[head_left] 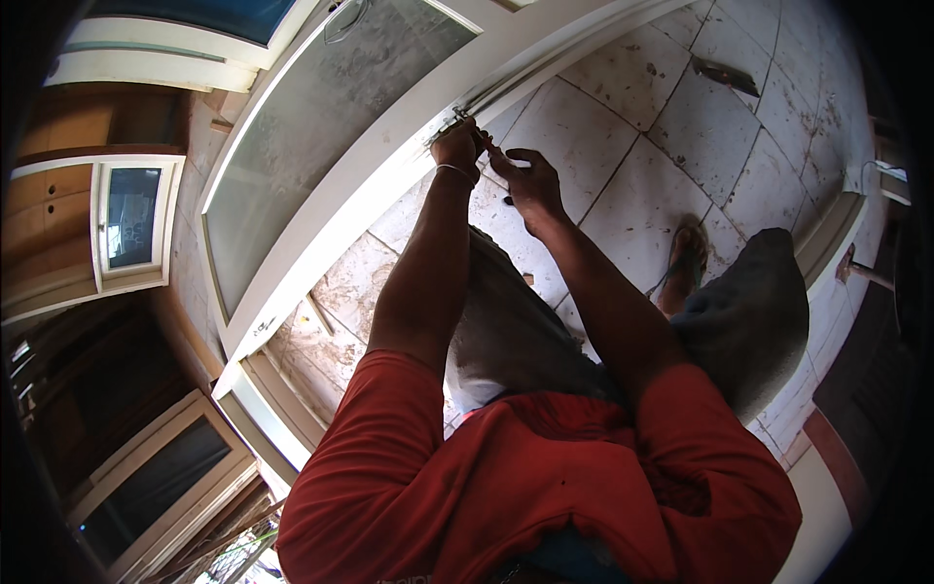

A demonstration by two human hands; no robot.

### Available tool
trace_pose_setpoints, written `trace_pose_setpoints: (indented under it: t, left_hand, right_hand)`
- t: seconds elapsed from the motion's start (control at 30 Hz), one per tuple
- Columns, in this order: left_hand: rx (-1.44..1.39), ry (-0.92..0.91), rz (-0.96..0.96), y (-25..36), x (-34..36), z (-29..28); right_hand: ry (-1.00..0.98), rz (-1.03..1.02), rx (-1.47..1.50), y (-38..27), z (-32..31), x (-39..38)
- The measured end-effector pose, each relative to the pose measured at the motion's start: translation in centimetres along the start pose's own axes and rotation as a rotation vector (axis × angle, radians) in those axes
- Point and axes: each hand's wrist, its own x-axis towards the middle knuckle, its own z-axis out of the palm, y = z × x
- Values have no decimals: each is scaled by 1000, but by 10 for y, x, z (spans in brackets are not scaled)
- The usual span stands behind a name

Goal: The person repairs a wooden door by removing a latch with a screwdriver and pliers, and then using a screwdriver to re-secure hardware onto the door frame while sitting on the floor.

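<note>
A white-framed door [321,219] with a dusty glass pane [331,117] runs diagonally ahead of me. At its edge my left hand [454,146] is closed beside small metal hardware [449,125]; whatever its fingers grip is hidden. My right hand [531,185] is just to the right, thumb and forefinger pinched on a slim tool with a red part [488,145], perhaps a screwdriver. The tool points toward the left hand and the door edge. Its tip cannot be made out.
A dark flat object [725,75] lies on the dirty white floor tiles [608,88]. My sandalled foot [686,255] stands at right. A thin wood strip [317,314] is on the floor at left, near wooden cabinets [73,195] and a small white-framed window panel [133,216].
</note>
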Motion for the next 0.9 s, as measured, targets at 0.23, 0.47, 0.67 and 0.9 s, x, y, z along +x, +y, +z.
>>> trace_pose_setpoints:
  t: [0.23,0.47,0.67,0.9]
  left_hand:
    - [35,-12,16,1,-2,1]
    - [67,30,-8,-4,-4,-8]
    - [73,57,-24,-6,-1,-20]
    - [70,40,-17,-1,-3,-21]
  right_hand:
    - [9,-194,-238,5,-6,13]
    - [-1,-290,-344,32,-2,10]
    - [-46,-51,-208,44,4,10]
    - [-14,-109,-282,46,7,15]
